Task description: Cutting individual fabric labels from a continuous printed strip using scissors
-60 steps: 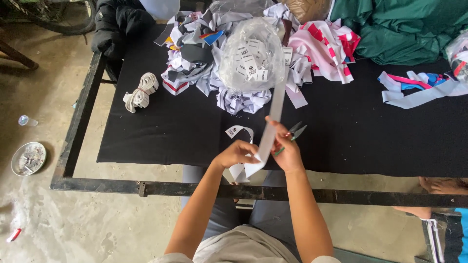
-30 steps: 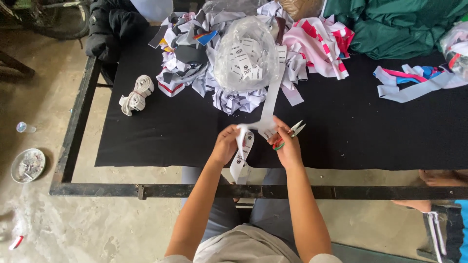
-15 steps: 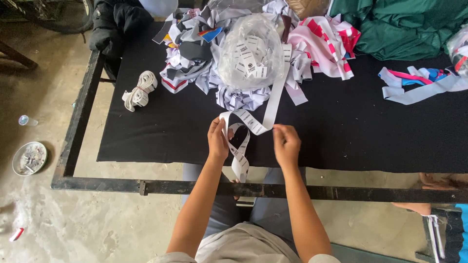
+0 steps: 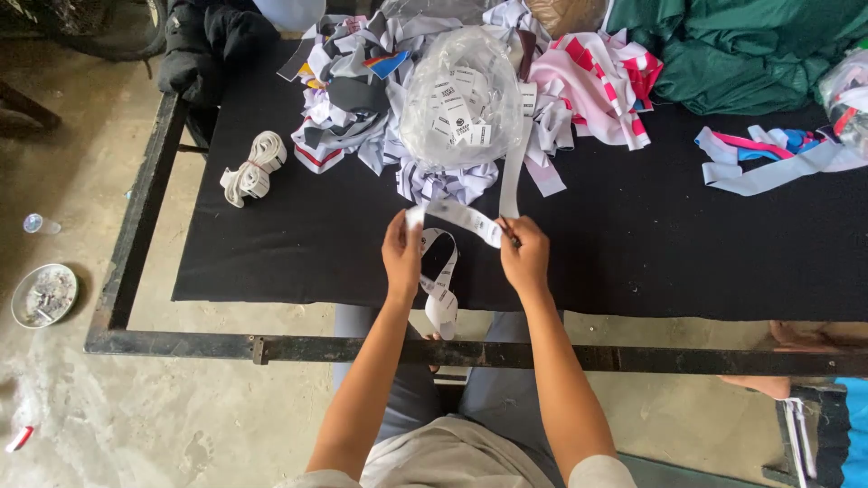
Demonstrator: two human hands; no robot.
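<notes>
White label strip (image 4: 461,220) stretched taut between both hands above the near part of the bench (image 4: 633,244), running slightly downhill from left hand (image 4: 402,256) to right hand (image 4: 524,256). Beyond the right hand, rising up the black cloth to a clear bag (image 4: 461,95) full of small white tags. Below the left hand, hanging in loose loops (image 4: 440,289) over the bench's near edge, down toward the lap. Left grip: pinched shut on the strip's upper end, thumb over fingers. Right grip: clenched on the strip at the other end of the taut stretch, knuckles up; something thin and dark just at the fingertips, too small to tell. Behind the bag, a heap of white, grey and striped scraps (image 4: 362,108); to its right, pink-and-white striped cloth (image 4: 601,86), then green cloth (image 4: 741,45) at the far corner. On the right, apart from the hands, loose ribbons (image 4: 768,158) in grey, pink and blue. On the left, a banded roll of white tape (image 4: 253,167), well apart from the left hand. On the floor left of the metal frame, a round dish (image 4: 43,294) and a small bottle (image 4: 41,223). Nothing between hands and strip.
</notes>
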